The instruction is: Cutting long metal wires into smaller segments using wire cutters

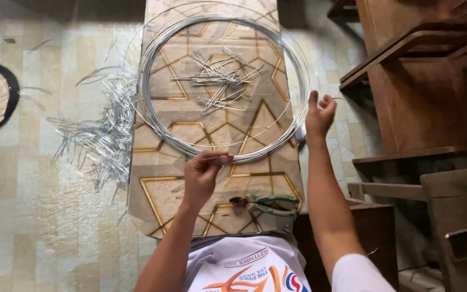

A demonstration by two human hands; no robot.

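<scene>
Wire coil (158, 121) lies flat on the patterned tabletop (158, 205). Left hand (204, 172) pinches the coil's near edge; right hand (320, 113) is closed on its right side. Cut wire pieces (217, 81) lie inside the coil. Pliers (268, 204) rest near the person.

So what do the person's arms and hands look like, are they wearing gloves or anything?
No gloves. Both the left hand and right hand are bare, with no rings, watch or bracelets showing. The forearms are bare too. A short white sleeve covers the right upper arm, part of a white printed shirt.
</scene>
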